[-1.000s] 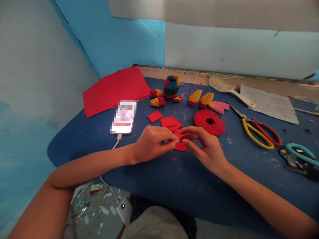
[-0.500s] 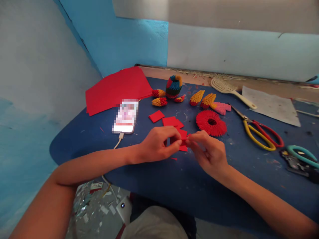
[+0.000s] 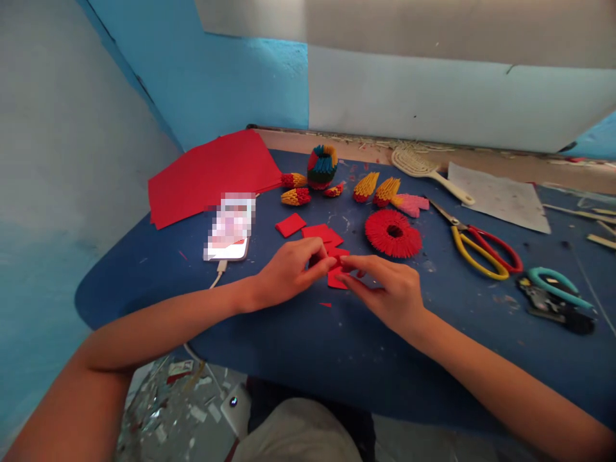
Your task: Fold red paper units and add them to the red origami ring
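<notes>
My left hand pinches a small folded piece of red paper between thumb and forefinger. My right hand meets it from the right, its forefinger at the paper and its thumb a little lower. Fingertips hide most of the piece. Under and behind them lie several red paper rectangles, with one more red rectangle to the left. A thin red scrap lies nearer me. Right of the paper is a red ring of folded paper pieces.
Large red sheets and a phone on a cable lie left. Behind stand a multicoloured paper pot and yellow-red paper cones. To the right are a hairbrush, white paper, scissors and teal-handled pliers.
The whole view has shifted slightly, so the table things sit further left. My right thumb and forefinger have spread a little at the red paper; the left hand keeps its pinch.
</notes>
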A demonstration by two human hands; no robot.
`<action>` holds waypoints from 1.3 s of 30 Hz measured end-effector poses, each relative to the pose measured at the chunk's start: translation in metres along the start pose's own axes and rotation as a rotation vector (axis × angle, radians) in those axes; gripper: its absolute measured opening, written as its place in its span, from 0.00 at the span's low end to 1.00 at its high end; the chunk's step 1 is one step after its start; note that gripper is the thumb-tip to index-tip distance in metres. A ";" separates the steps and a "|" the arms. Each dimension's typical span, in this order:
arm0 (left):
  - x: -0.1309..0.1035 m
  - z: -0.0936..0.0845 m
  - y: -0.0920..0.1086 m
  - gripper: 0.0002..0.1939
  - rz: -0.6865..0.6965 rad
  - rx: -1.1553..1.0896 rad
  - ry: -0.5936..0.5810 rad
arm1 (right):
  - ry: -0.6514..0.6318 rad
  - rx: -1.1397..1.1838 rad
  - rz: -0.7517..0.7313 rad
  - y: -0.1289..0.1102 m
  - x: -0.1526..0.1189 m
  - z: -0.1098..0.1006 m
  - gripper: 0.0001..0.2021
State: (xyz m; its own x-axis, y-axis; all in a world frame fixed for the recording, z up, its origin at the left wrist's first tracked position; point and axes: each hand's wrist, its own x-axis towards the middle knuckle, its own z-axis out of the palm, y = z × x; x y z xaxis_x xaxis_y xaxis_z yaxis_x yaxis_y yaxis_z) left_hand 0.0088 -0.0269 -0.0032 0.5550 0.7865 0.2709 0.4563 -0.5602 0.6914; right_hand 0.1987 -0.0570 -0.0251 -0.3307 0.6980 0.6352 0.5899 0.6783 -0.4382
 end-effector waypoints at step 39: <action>0.004 0.001 -0.006 0.11 -0.320 -0.403 -0.197 | -0.085 0.030 -0.141 0.003 -0.001 -0.002 0.08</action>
State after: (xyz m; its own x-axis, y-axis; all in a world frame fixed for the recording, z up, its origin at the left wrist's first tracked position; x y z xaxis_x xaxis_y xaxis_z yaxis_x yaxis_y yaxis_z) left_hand 0.0090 -0.0211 -0.0070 0.5694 0.8161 -0.0986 0.3430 -0.1268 0.9307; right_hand 0.2021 -0.0560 -0.0254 -0.4706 0.6112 0.6364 0.5110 0.7767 -0.3681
